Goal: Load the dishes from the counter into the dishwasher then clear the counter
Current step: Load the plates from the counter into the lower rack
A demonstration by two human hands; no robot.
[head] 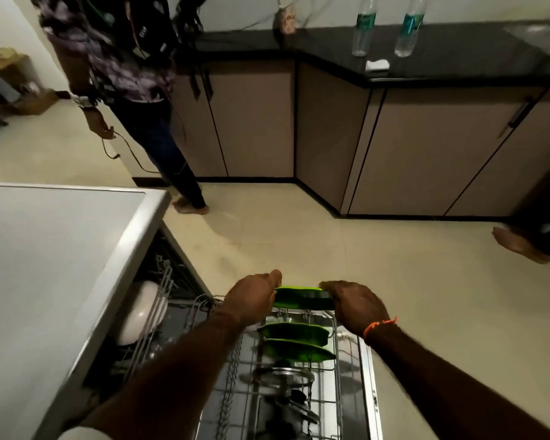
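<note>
A green plate (302, 298) stands on edge above the far end of the pulled-out lower dishwasher rack (337, 392). My left hand (253, 300) grips its left rim and my right hand (354, 303) grips its right rim. Two more green plates (294, 333) stand upright in the rack just behind it, nearer to me. Dark metal dishes (283, 376) lie lower in the rack. A white bowl (142, 311) sits in the upper rack, under the grey dishwasher top (45, 249).
Another person (131, 74) stands at the far left beside the cabinets, holding a cable. Two plastic bottles (364, 25) and a white cloth (377, 65) sit on the black counter (458, 49). A bare foot (518, 244) shows at the right edge.
</note>
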